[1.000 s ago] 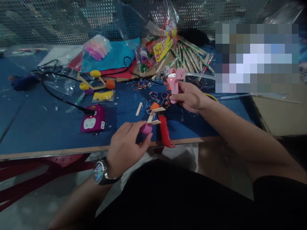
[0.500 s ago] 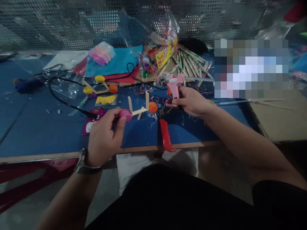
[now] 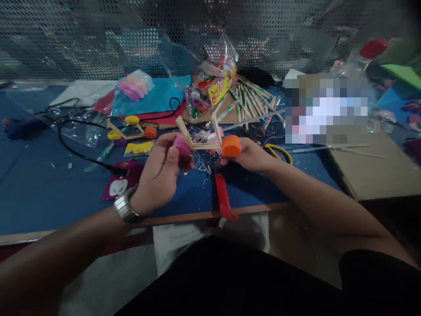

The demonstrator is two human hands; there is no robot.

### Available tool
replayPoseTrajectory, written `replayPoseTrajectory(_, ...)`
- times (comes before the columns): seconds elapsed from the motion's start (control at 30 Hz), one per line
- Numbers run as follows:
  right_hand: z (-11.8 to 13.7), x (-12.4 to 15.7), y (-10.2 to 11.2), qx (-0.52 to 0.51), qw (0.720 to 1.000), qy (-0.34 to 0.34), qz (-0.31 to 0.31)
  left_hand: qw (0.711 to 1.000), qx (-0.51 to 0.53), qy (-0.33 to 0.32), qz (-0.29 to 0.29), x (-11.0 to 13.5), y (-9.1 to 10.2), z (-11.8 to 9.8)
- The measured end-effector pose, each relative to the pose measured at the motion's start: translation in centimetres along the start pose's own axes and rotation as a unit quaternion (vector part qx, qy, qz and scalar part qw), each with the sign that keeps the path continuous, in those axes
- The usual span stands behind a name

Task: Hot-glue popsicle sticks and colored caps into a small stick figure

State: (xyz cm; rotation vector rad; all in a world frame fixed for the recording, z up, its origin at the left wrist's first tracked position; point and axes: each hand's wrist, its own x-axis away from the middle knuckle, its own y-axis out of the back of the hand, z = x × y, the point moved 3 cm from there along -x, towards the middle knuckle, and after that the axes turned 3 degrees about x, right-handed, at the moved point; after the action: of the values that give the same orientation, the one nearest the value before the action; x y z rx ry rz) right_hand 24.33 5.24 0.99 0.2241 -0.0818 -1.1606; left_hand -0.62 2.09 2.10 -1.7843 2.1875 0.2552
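Observation:
My left hand [image 3: 161, 169] grips a pink bottle cap [image 3: 182, 145] between thumb and fingers. That cap sits at one end of a small wooden-stick frame [image 3: 205, 146], which has two sticks standing up and an orange bottle cap [image 3: 231, 145] at its other end. The frame is raised above the table. Behind the orange cap, my right hand [image 3: 251, 154] is closed around a pink glue gun [image 3: 224, 161]; the cap hides most of its fingers and part of the gun. Below lies a red-handled cutter [image 3: 224, 197].
A second stick frame with yellow caps [image 3: 132, 119] stands at the left, near a purple pouch [image 3: 123, 180] with a black cable. Behind are a bag of coloured caps [image 3: 200, 94], a stick pile [image 3: 246, 98] and blue sheets [image 3: 158, 90]. Yellow-handled scissors [image 3: 279, 152] and cardboard [image 3: 378, 171] lie right.
My left hand has lifted the frame and brought it right, nearer to me. The glue gun has moved left with my right hand and is now behind the frame.

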Motion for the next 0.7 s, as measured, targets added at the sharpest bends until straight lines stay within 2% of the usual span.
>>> replayPoseTrajectory(0.1, 0.2, 0.6, 0.7, 0.05, 0.999, 0.007, -0.007, 0.997, 0.065, 0.036, 0.015, -0.7, -1.4, 0.9)
replayPoseTrajectory(0.17, 0.2, 0.9, 1.5, 0.099, 0.993, 0.017, -0.055, 0.991, 0.122, 0.053, 0.006, -0.8, -1.9, 1.3)
replayPoseTrajectory(0.23, 0.3, 1.1, 2.3, 0.059, 0.993, 0.022, -0.101, 0.984, 0.17, 0.054, -0.011, -0.7, -2.1, 1.6)
replayPoseTrajectory(0.33, 0.4, 1.6, 2.8, -0.063, 0.986, 0.044, -0.147, 0.977, 0.205, 0.054, -0.03, -0.1, -2.2, 1.9)
replayPoseTrajectory(0.4, 0.7, 2.0, 2.4, -0.091, 0.983, 0.086, -0.136, 0.977, 0.199, 0.067, -0.025, 0.6, -2.2, 2.1)
replayPoseTrajectory(0.53, 1.1, 3.0, 0.8, -0.012, 0.986, 0.151, -0.07, 0.984, 0.154, 0.087, -0.004, 1.6, -2.0, 2.3)
replayPoseTrajectory(0.6, 0.9, 3.2, 0.2, -0.011, 0.989, 0.133, -0.064, 0.986, 0.144, 0.08, 0.005, 1.7, -2.0, 2.3)
replayPoseTrajectory(0.7, 0.6, 2.9, -0.4, -0.068, 0.991, 0.087, -0.077, 0.983, 0.165, 0.081, 0.022, 1.6, -2.2, 2.4)
